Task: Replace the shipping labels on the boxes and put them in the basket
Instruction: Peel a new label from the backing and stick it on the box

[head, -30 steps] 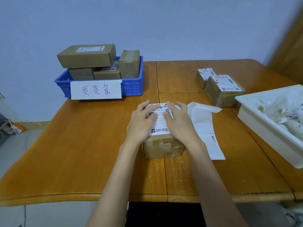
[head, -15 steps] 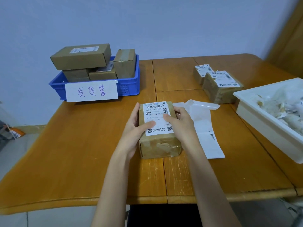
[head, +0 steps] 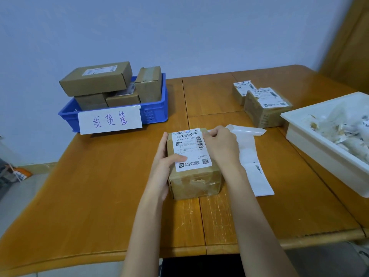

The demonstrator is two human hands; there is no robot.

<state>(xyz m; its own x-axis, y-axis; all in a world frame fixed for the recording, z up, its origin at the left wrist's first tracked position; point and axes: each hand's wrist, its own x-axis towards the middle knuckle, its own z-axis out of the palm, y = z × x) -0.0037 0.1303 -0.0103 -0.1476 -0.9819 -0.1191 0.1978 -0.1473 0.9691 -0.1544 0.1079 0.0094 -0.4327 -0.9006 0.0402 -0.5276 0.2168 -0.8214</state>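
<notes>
Hands clamp the small brown taped cardboard box (head: 194, 172) at table centre, left hand (head: 162, 166) and right hand (head: 220, 146) gripping its sides; better lift level toward the blue plastic basket (head: 153, 114) at ten o'clock.

The right hand (head: 220, 145) covered the box's (head: 194, 182) right side and the shipping label's (head: 190, 149) edge. The white tray (head: 311, 140) ran off the frame's right edge, its torn paper scraps (head: 343, 134) blurred.

Both bare forearms reach forward — left hand (head: 162, 166) cupped with thumb laid inward, right hand (head: 221, 145) curled, knuckles up.
</notes>
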